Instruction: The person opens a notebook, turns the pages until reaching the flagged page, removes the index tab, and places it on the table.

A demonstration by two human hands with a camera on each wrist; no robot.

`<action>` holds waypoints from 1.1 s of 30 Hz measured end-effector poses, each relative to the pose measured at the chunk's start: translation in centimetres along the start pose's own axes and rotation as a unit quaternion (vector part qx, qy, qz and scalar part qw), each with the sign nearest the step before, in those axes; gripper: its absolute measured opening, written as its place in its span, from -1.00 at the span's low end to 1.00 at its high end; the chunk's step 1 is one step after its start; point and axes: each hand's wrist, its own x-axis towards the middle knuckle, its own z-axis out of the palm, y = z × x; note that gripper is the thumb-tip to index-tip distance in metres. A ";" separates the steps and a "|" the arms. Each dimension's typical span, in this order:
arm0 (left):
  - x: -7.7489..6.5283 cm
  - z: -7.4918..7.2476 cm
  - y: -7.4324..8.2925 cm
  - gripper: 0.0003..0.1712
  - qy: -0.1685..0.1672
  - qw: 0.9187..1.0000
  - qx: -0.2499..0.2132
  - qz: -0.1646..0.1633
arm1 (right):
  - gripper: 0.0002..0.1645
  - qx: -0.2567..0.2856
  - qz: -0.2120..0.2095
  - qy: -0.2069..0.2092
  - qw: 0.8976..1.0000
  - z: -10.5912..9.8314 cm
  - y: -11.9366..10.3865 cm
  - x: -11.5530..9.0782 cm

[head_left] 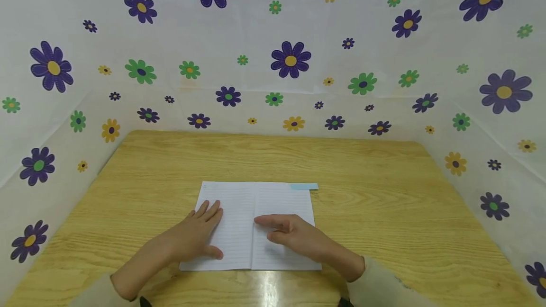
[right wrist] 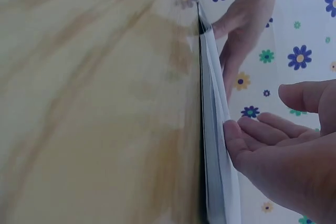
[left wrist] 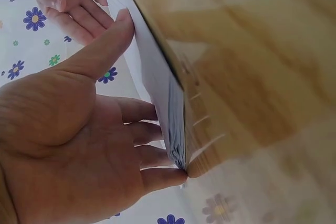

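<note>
An open notebook (head_left: pixel 236 198) with lined white pages lies flat on the wooden table. My left hand (head_left: pixel 194 233) rests on its left page, fingers spread and fairly straight, thumb toward the lower middle. In the left wrist view, the fingertips of the left hand (left wrist: pixel 79 140) touch the page near the notebook's edge (left wrist: pixel 176 124). My right hand (head_left: pixel 298 236) is over the right page, its forefinger extended to the centre fold. Seen from the right wrist, the right hand (right wrist: pixel 283 145) has fingertips against the page, thumb apart, holding nothing. A pale blue strip (head_left: pixel 304 186) sticks out at the top right corner.
The wooden table (head_left: pixel 273 158) extends around the notebook. White sheeting with purple, green and yellow flowers (head_left: pixel 291 59) rises behind the table and along both sides.
</note>
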 end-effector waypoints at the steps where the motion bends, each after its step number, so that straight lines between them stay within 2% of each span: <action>1: 0.0 0.0 0.0 0.24 0.001 1.000 0.000 0.003 | -0.49 -0.002 -0.003 0.008 1.000 -0.3 0.1 -0.2; 8: -0.1 0.0 -0.1 0.27 0.001 1.000 -0.010 0.010 | -0.46 0.015 0.010 0.090 0.996 -2.1 0.8 -1.3; 13: 0.1 0.0 -0.2 0.28 -0.003 1.000 -0.016 0.004 | -0.45 0.032 0.021 0.132 0.991 -3.6 1.3 -2.2; 17: 0.1 0.1 -0.3 0.28 -0.004 1.000 -0.015 0.001 | -0.48 0.020 0.027 0.169 0.985 -4.7 1.8 -2.9; 22: 0.1 0.0 -0.3 0.29 0.000 1.000 -0.011 0.004 | -0.52 -0.017 0.018 0.201 0.979 -5.9 2.2 -3.5; 30: 0.0 -0.1 -0.1 0.28 -0.005 1.000 -0.013 0.003 | -0.55 -0.076 0.020 0.221 0.972 -7.9 3.1 -3.6; 33: -0.1 -0.2 -0.1 0.27 -0.006 1.000 -0.015 0.005 | -0.58 -0.115 0.016 0.244 0.963 -8.7 3.3 -3.2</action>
